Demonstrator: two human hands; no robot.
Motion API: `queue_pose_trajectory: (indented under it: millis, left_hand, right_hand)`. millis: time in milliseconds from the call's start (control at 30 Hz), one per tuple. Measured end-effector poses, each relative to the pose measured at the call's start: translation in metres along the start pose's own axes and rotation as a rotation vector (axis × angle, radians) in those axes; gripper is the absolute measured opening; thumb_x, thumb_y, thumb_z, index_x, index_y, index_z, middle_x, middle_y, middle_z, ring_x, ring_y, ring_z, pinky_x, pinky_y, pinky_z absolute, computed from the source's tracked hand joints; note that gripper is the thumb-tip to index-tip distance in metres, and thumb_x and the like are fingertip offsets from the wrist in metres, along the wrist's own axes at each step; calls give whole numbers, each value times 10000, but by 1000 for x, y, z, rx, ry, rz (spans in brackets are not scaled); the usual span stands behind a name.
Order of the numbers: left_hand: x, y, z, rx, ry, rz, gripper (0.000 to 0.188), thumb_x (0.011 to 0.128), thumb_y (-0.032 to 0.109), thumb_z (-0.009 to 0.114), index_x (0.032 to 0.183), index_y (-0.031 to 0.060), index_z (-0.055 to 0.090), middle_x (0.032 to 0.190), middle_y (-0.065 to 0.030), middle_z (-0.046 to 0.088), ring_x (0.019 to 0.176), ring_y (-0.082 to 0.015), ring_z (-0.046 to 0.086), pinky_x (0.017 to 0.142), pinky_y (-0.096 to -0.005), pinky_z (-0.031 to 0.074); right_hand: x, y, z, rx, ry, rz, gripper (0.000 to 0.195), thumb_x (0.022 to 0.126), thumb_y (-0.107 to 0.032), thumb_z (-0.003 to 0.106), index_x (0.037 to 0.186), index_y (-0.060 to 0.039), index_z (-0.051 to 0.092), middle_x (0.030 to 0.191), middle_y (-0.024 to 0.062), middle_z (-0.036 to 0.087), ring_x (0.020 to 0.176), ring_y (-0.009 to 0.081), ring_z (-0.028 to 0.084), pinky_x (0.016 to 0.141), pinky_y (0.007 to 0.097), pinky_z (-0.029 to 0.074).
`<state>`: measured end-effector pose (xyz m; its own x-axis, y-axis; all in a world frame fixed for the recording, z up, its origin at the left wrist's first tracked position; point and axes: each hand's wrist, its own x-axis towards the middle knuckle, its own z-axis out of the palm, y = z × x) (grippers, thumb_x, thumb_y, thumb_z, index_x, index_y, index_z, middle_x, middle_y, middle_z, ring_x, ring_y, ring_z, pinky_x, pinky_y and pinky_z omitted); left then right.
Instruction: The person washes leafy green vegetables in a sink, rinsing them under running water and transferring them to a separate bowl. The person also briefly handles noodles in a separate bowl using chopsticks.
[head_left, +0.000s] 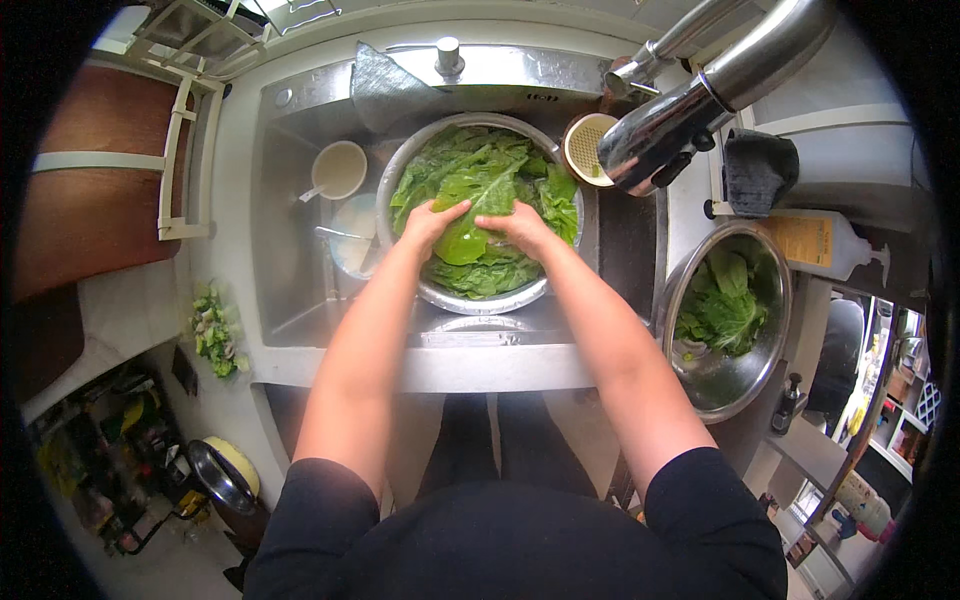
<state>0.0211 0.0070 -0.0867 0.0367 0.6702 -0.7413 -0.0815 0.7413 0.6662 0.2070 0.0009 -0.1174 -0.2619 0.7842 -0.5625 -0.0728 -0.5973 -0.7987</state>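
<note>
A large metal basin (501, 305) full of leafy greens (480, 280) stands in the sink. Over the pile, my left hand (429, 226) and my right hand (526, 229) grip one broad green leaf (489, 187) from its two sides. Both thumbs lie on the leaf's upper face, and the other fingers are mostly hidden under it or among the greens. Whether water stands in the basin is hard to see beneath the leaves.
The stainless steel sink (289, 300) also holds a pale bowl (343, 171) with a spoon. A metal faucet (667, 131) overhangs a strainer basket (589, 154). Right of the sink, a steel bowl (739, 397) contains more greens. Vegetable trimmings (214, 330) lie on the left counter.
</note>
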Motion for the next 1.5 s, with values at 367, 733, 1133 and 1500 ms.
queue_pose_trajectory:
  millis: [367,733,1133,1500]
  left_hand:
    - [7,-17,-10,-18,-5,-14,470,731,278,744,1080,31,551,993,-85,591,924,-192,535,735,-380,450]
    - [6,-11,-4,26,69,92,404,750,226,719,1081,35,588,888,-27,632,679,-128,560,588,-235,436]
    - [15,-23,-2,-107,39,154,276,820,236,641,1015,40,655,909,-59,661,796,-141,607,727,-250,461]
    - [11,-22,3,267,179,344,368,716,266,746,951,-5,664,864,-102,676,745,-138,622,700,-256,477]
  right_hand:
    - [-17,-14,10,94,201,131,434,729,-144,723,1060,51,520,946,138,624,876,246,610,840,391,464]
    - [4,-10,-12,-3,159,396,569,684,-137,757,1156,0,469,1118,147,549,1015,265,549,863,379,460]
    - [-8,-31,13,376,74,228,521,677,-234,772,1068,35,558,1039,155,601,942,242,585,818,371,468]
    - [9,-18,29,427,144,233,427,686,-220,770,977,40,598,942,143,633,773,241,623,699,332,503]
